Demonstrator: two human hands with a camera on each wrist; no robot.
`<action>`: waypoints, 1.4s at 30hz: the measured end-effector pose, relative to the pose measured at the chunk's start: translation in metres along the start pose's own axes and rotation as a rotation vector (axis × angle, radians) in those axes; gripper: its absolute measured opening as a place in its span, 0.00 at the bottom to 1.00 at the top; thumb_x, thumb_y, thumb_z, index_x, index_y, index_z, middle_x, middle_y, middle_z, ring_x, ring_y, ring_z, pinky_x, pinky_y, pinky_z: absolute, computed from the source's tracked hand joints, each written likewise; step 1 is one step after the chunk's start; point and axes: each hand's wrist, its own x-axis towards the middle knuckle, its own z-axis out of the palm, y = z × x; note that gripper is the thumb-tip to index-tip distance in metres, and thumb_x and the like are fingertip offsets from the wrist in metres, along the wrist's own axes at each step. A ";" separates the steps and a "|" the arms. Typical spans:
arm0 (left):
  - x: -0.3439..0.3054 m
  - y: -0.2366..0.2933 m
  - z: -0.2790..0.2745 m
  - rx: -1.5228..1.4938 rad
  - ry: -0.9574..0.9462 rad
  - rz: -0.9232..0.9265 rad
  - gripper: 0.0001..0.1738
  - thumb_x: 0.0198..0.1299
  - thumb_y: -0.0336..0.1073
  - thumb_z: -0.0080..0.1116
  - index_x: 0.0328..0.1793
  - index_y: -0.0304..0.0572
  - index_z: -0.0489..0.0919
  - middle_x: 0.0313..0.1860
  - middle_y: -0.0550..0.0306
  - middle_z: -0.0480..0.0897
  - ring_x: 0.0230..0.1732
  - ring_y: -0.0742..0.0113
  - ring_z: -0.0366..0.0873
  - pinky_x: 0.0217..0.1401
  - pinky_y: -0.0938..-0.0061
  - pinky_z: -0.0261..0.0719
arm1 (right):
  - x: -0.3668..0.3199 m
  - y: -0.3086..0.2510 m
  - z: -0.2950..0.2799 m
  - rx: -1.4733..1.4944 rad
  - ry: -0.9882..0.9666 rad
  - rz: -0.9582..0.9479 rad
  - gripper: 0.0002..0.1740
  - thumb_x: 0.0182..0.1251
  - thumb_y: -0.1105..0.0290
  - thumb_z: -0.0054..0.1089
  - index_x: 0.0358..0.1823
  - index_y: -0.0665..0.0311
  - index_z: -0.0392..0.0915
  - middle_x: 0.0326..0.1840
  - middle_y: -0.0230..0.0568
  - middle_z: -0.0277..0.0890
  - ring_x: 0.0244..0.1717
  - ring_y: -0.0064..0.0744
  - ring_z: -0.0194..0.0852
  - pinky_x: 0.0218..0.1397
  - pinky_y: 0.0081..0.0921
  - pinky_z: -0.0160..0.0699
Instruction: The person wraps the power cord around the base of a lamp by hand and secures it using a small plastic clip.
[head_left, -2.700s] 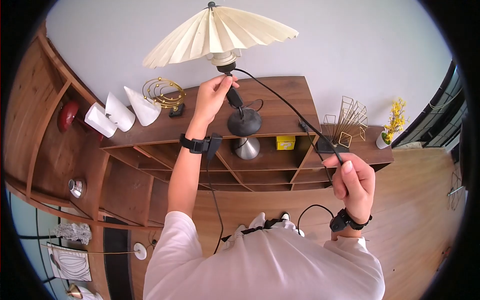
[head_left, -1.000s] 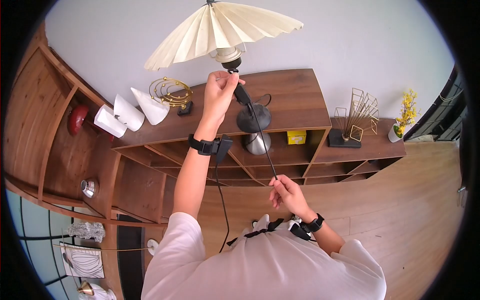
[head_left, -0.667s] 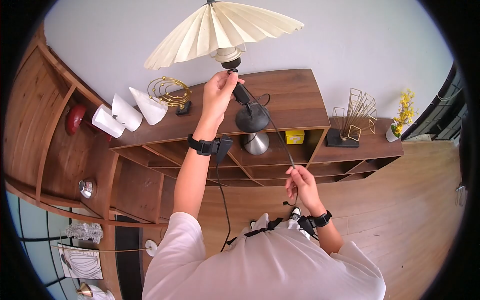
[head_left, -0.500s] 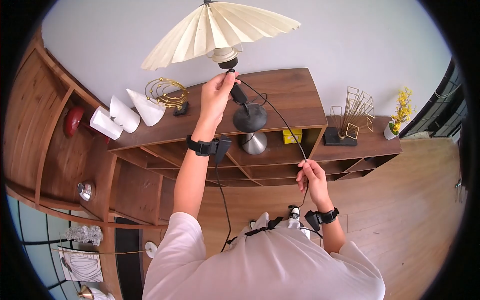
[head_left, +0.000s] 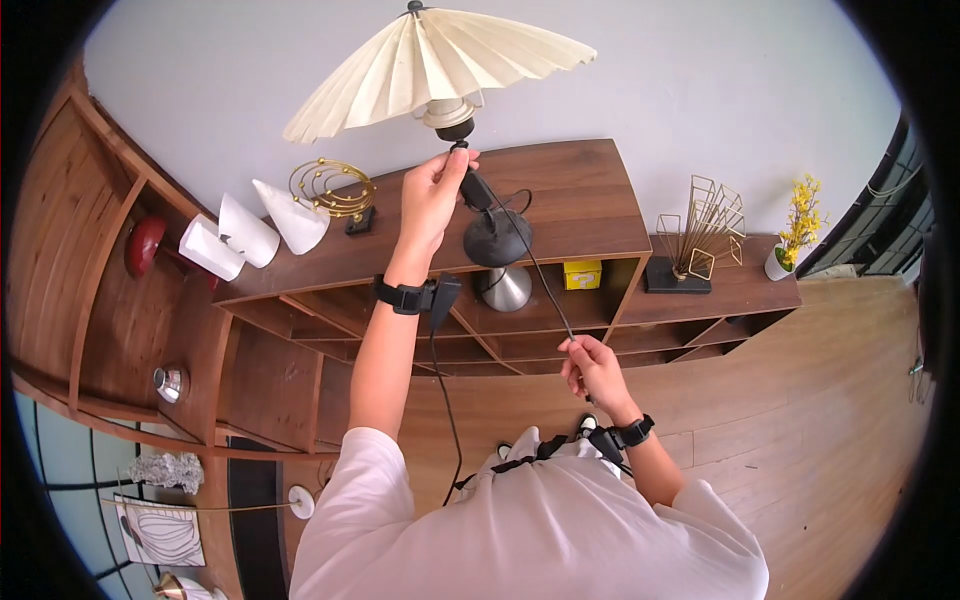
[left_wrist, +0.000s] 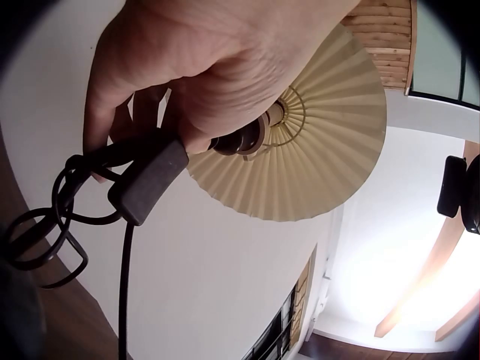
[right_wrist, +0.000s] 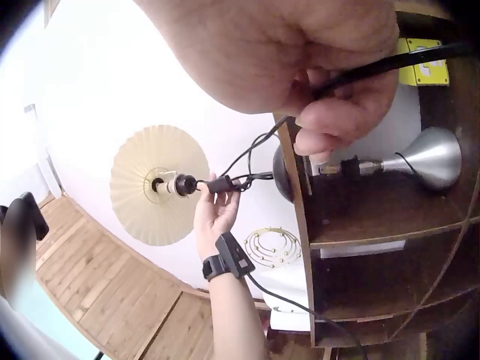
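Observation:
A table lamp with a pleated cream shade and a round black base stands tilted in front of the person. My left hand grips its stem just under the socket, thumb uppermost. Beside that thumb lies a black inline switch on the cord, and cord loops hang around the stem. Lower down, my right hand pinches the black power cord, which runs taut up toward the switch. In the right wrist view the cord passes between thumb and curled fingers.
A brown wooden shelf unit is beyond the hands, with a yellow box and silver cone inside. Gold wire ornaments, white vases and a yellow flower pot stand on top. A wrist cable hangs from the left forearm.
My right hand has come in from the far right, swung out rightward and now moved back left, with the cord drawn straighter. My left hand keeps its hold on the lamp.

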 end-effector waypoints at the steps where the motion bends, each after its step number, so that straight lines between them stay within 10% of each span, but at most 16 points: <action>1: 0.000 0.000 0.000 0.001 -0.002 0.005 0.24 0.75 0.52 0.61 0.55 0.34 0.88 0.39 0.64 0.87 0.32 0.82 0.73 0.35 0.82 0.71 | 0.004 0.003 0.002 -0.006 -0.022 0.009 0.14 0.87 0.59 0.47 0.51 0.61 0.77 0.27 0.34 0.78 0.17 0.20 0.70 0.17 0.18 0.61; 9: 0.000 0.002 -0.005 0.047 -0.047 -0.060 0.24 0.75 0.52 0.61 0.57 0.35 0.86 0.48 0.59 0.85 0.47 0.75 0.81 0.48 0.73 0.83 | 0.024 0.011 0.013 0.004 -0.046 0.037 0.14 0.87 0.61 0.45 0.55 0.63 0.76 0.27 0.36 0.79 0.17 0.20 0.71 0.16 0.19 0.66; 16: 0.000 -0.005 0.001 -0.005 0.032 0.032 0.23 0.74 0.52 0.63 0.52 0.35 0.89 0.37 0.66 0.86 0.31 0.83 0.72 0.32 0.82 0.69 | 0.010 -0.027 0.061 -0.263 -0.124 -0.081 0.34 0.83 0.70 0.43 0.87 0.52 0.51 0.26 0.41 0.83 0.17 0.22 0.75 0.19 0.23 0.76; 27: -0.001 -0.005 0.000 0.003 0.068 0.016 0.24 0.73 0.51 0.64 0.50 0.33 0.89 0.34 0.66 0.84 0.31 0.83 0.71 0.31 0.82 0.67 | -0.020 -0.060 0.089 -0.445 -0.313 -0.178 0.35 0.79 0.71 0.41 0.86 0.54 0.51 0.23 0.44 0.81 0.18 0.33 0.81 0.28 0.32 0.86; 30: 0.000 -0.006 0.000 0.065 0.032 -0.019 0.23 0.75 0.51 0.62 0.56 0.35 0.87 0.46 0.60 0.87 0.41 0.78 0.80 0.43 0.77 0.82 | -0.016 -0.057 0.102 -0.457 -0.328 -0.252 0.33 0.80 0.71 0.42 0.85 0.55 0.52 0.23 0.44 0.81 0.17 0.35 0.82 0.27 0.33 0.85; 35: 0.001 -0.010 0.001 0.081 0.049 0.061 0.23 0.76 0.51 0.61 0.51 0.35 0.88 0.42 0.65 0.87 0.37 0.82 0.77 0.39 0.81 0.78 | 0.026 -0.061 0.132 -0.535 -0.392 -0.442 0.25 0.82 0.71 0.45 0.76 0.67 0.64 0.23 0.46 0.81 0.17 0.38 0.82 0.26 0.37 0.84; 39: -0.001 -0.004 -0.001 0.140 0.033 0.089 0.23 0.76 0.53 0.60 0.48 0.37 0.89 0.38 0.67 0.85 0.33 0.82 0.73 0.35 0.82 0.72 | 0.076 -0.071 0.147 -0.590 -0.401 -0.469 0.10 0.79 0.74 0.47 0.47 0.71 0.78 0.27 0.41 0.84 0.18 0.29 0.82 0.22 0.28 0.83; 42: -0.003 0.007 -0.004 0.206 -0.025 0.037 0.25 0.77 0.55 0.58 0.46 0.39 0.88 0.35 0.69 0.83 0.32 0.82 0.72 0.35 0.82 0.70 | 0.119 -0.073 0.151 -0.883 -0.229 -0.776 0.09 0.64 0.73 0.63 0.43 0.69 0.82 0.34 0.58 0.86 0.36 0.57 0.88 0.43 0.45 0.88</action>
